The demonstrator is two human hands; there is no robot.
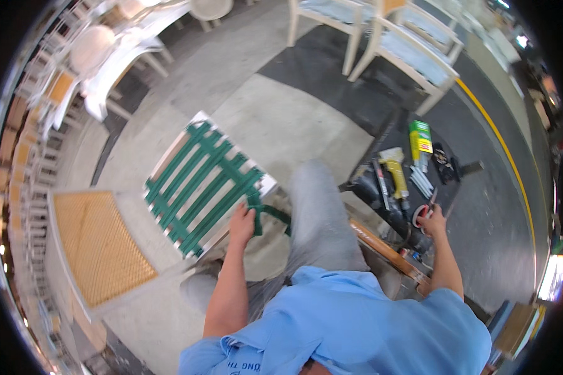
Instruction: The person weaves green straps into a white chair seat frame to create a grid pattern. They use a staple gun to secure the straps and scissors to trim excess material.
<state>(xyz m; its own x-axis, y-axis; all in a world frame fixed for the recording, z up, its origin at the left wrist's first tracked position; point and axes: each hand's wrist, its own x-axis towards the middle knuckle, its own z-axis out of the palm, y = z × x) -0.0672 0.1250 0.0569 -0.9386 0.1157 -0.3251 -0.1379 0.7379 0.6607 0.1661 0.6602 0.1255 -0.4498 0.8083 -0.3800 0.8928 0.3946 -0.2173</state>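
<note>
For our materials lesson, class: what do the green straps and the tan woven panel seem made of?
Green straps: probably matte fabric webbing, since the loose length bends softly. Tan woven panel: perhaps cane or plastic lookalike, by its fine crisscross pattern; finish unclear.

A short fragment of dark capital lettering (250,365) is being displayed on the light blue shirt (369,319) worn by the person, close to the lower edge of the view; the wording is being shown only in part, and just a few letters are being left legible. On the green and yellow box (421,140), lying at the right beyond the yellow tube (394,170), small printing is being carried on the upward face, but its characters are being lost to blur and are not being made out.
</note>
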